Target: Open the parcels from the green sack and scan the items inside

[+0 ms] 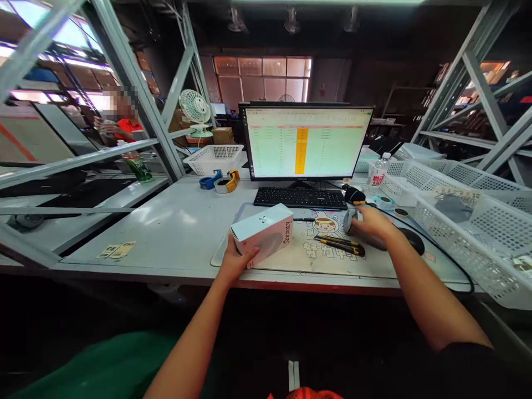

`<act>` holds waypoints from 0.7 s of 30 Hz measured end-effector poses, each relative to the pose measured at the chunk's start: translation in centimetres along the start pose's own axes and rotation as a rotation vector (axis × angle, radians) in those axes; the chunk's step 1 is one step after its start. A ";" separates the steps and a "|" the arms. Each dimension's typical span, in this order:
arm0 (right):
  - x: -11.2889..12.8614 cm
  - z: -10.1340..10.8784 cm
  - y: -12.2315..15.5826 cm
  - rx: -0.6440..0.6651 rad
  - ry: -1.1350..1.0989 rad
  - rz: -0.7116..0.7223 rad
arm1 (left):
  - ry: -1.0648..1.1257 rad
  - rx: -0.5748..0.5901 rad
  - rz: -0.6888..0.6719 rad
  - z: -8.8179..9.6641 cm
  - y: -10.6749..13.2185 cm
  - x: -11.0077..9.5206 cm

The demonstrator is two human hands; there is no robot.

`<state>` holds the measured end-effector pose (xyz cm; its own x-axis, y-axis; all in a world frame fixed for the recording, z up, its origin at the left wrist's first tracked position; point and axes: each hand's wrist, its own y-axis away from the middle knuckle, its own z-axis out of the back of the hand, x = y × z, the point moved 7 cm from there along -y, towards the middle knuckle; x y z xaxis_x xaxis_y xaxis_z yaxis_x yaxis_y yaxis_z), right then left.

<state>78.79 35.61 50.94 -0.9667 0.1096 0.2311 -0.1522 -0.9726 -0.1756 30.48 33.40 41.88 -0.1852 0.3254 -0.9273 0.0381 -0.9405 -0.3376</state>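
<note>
My left hand (236,260) grips the near end of a white and pink box (262,232) that rests on the printed desk mat (332,256). My right hand (371,223) lies curled over a grey computer mouse (350,220) on the mat's right part. Two yellow and black utility knives (339,244) lie on the mat just left of that hand. A black keyboard (300,197) and a monitor (306,142) showing a spreadsheet stand behind.
White plastic baskets (469,221) line the right side, another basket (214,158) sits back left. Tape rolls and a dispenser (220,181) lie left of the keyboard. A water bottle (377,172) stands right of the monitor. Metal shelf frames flank the table. A person sits far left.
</note>
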 end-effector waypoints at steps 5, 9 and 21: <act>6.2 -2.7 -5.0 0.087 0.019 0.062 | -0.021 -0.015 -0.013 -0.2 -0.1 -0.8; 9.2 -6.0 -7.6 0.146 0.021 0.012 | -0.030 -0.018 -0.013 0.0 0.0 -0.8; 12.8 -3.9 -6.7 0.155 -0.232 0.120 | -0.003 0.012 -0.005 0.1 -0.1 -0.5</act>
<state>66.66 44.35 51.31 -0.9004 -0.0406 0.4332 0.0110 -0.9975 -0.0705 30.46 33.36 42.40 -0.1885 0.3299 -0.9250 0.0254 -0.9399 -0.3404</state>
